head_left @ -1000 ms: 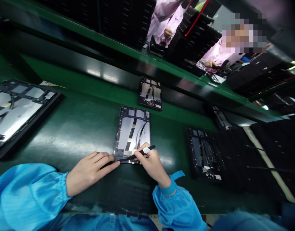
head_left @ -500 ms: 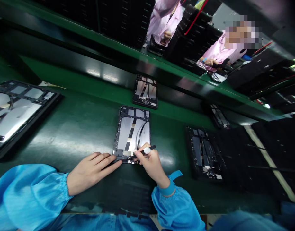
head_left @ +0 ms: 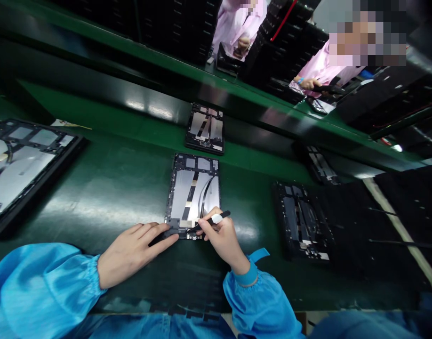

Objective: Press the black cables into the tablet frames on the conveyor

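Observation:
An opened tablet (head_left: 180,193) lies on the green bench in front of me, its silvery inside, dark frame and flat cables showing. At its lower left corner rests my left hand (head_left: 129,256), fingers stretched out, the tips touching the frame. My right hand (head_left: 221,238) is closed in a pinch on black tweezers (head_left: 221,217) with a white wrap. Their tip meets the tablet's lower edge, near a small connector board (head_left: 194,237). The fingers partly cover the lower right corner.
Another opened tablet (head_left: 205,129) lies just behind, with a stack of them (head_left: 25,165) at the left and another (head_left: 302,221) at the right. Black trays (head_left: 388,230) fill the far right. Across a green ledge (head_left: 237,87), two people in pink work beside stacked black trays.
The view has shifted slightly. Both hands keep nearly the same place on the tablet, and the tweezers have barely moved.

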The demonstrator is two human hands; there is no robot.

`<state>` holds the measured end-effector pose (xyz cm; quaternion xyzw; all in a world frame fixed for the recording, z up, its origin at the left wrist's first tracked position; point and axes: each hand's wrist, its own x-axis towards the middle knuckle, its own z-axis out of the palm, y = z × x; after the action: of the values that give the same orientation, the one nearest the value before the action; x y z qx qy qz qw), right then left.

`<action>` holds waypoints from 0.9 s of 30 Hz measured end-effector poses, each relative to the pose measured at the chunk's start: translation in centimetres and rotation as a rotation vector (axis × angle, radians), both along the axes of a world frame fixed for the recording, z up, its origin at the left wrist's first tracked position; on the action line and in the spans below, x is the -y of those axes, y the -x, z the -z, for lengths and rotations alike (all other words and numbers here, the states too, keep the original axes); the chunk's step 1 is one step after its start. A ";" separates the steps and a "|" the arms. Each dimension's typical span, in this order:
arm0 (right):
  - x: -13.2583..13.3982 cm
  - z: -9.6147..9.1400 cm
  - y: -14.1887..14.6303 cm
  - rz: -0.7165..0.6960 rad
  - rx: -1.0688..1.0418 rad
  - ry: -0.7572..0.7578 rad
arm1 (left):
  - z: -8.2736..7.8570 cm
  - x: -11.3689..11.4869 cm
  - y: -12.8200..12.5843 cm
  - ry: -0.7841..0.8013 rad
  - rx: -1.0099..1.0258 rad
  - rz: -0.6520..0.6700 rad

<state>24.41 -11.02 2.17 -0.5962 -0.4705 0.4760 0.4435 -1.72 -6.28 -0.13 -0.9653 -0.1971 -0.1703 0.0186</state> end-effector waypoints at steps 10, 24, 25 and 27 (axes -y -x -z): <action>0.1 -0.3 0.1 -0.038 0.095 -0.052 | 0.1 0.2 0.0 0.033 -0.033 -0.020; 0.4 0.8 0.3 0.121 -0.055 -0.165 | -0.9 0.6 -1.9 0.003 -0.043 -0.027; 0.4 1.1 0.2 0.194 -0.067 -0.192 | -0.9 0.5 -1.6 0.031 -0.034 -0.011; 0.3 1.6 -0.1 0.368 -0.015 -0.285 | -0.6 0.2 -0.6 0.088 0.010 0.037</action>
<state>24.48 -11.37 0.55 -0.5998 -0.4130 0.3203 0.6059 -1.08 -6.52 0.50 -0.9677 -0.1868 -0.1667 -0.0282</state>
